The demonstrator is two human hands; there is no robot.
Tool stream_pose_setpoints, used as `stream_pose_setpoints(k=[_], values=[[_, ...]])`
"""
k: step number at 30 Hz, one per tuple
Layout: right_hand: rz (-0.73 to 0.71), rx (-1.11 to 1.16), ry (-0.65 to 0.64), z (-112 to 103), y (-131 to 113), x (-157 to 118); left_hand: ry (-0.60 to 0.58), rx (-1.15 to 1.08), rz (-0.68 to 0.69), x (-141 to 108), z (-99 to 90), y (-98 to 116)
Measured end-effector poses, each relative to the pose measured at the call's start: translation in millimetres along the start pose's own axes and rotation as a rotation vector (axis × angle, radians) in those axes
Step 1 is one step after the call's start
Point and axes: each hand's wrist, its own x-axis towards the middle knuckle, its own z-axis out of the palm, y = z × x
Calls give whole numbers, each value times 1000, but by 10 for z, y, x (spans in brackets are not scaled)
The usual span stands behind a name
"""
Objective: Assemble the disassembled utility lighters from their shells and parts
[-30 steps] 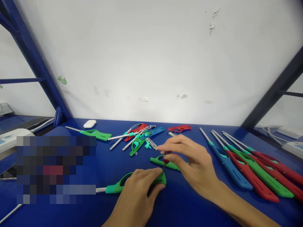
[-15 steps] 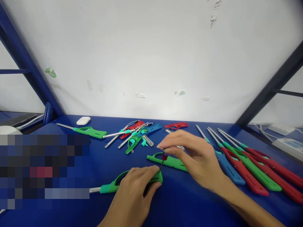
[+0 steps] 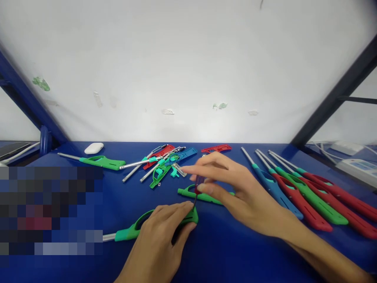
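Observation:
A green lighter (image 3: 127, 233) with a metal tube lies at the front, and my left hand (image 3: 160, 236) is wrapped over its handle. My right hand (image 3: 232, 188) holds a small screwdriver (image 3: 199, 184) with a dark red handle, pinched between thumb and fingers, the index finger stretched out to the left. The screwdriver's shaft points down to the end of the green handle, beside my left fingertips; its tip is hard to make out. Just behind lies a green half shell (image 3: 206, 196), partly covered by my right hand.
Loose lighter parts (image 3: 165, 161) in red, blue and green lie at the middle back, with a red shell (image 3: 216, 148) nearby. Another green lighter (image 3: 103, 162) and a white case (image 3: 94, 148) are at the left. Several assembled lighters (image 3: 312, 196) lie at the right.
The view has shifted slightly. My right hand's fingers have changed their hold, coming down around the screwdriver handle, with the index finger now extended. My left hand still holds the green lighter.

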Motion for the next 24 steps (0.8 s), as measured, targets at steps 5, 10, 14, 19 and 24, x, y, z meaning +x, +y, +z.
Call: stream_pose_setpoints(k=[5,10,14,19,24], values=[[-81,99,52,10,-4,-8,-9,-4,-2,4,-6,10],[-82,45,-6,4,3,-11,-19,13,4,5,-14,8],[-107,100,51,24,11,-3,-15,18,10,10,-8,-1],[-50,45,66,43,-13,-11,-30,12,-10,14,-9,3],[-72,155,46,46,-38,-21,-20,11,3,4,-5,1]])
